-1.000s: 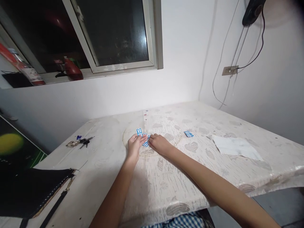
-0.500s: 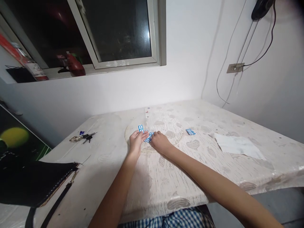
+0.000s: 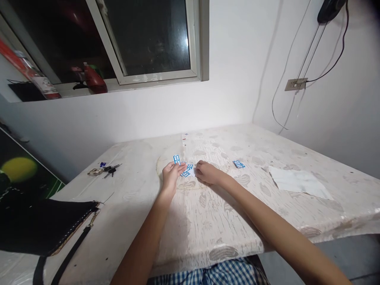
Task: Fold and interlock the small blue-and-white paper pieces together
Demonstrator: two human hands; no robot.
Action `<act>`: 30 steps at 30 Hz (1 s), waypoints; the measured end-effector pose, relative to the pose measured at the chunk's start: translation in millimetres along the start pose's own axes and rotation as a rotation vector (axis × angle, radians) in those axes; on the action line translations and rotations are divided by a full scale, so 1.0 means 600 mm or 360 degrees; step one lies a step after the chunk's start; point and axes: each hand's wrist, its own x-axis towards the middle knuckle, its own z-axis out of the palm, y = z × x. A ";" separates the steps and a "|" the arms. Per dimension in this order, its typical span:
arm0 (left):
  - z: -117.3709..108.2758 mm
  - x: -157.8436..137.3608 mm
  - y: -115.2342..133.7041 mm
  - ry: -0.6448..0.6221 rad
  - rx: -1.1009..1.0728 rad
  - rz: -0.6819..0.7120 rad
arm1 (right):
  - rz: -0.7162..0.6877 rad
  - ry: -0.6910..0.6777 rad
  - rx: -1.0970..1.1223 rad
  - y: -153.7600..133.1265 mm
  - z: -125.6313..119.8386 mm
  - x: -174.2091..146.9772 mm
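My left hand point(image 3: 171, 175) is closed on a blue-and-white playing card point(image 3: 176, 159) that stands up above its fingers. Just right of those fingertips, several more blue-patterned cards point(image 3: 187, 171) lie loosely overlapped; whether the hand also grips some of them is unclear. My right hand point(image 3: 205, 172) has its fingers pinched together beside this group, with a pale card point(image 3: 193, 172) showing at the fingertips. Farther right, apart from both hands, a small stack of blue-backed cards point(image 3: 238, 164) rests on the tablecloth.
A white cloth point(image 3: 299, 182) lies at the right. Keys point(image 3: 110, 170) sit on the left, behind a black bag point(image 3: 44, 225) with a strap. The patterned tablecloth point(image 3: 213, 225) covers the table, which meets the wall under the window.
My right hand has drawn a little to the right, away from the loose cards, and a pale card now shows at its fingertips. The left hand stays nearly in place.
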 end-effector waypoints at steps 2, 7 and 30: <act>0.000 -0.001 0.001 0.0000 0.0005 -0.0001 | 0.0008 -0.0053 -0.0028 0.005 -0.004 -0.002; 0.001 0.000 0.001 0.0000 0.0006 0.0015 | 0.0167 -0.0134 -0.0098 0.007 -0.025 -0.013; 0.007 0.000 -0.003 -0.0018 0.0029 -0.0013 | 0.0299 -0.0210 -0.0386 0.000 -0.031 -0.021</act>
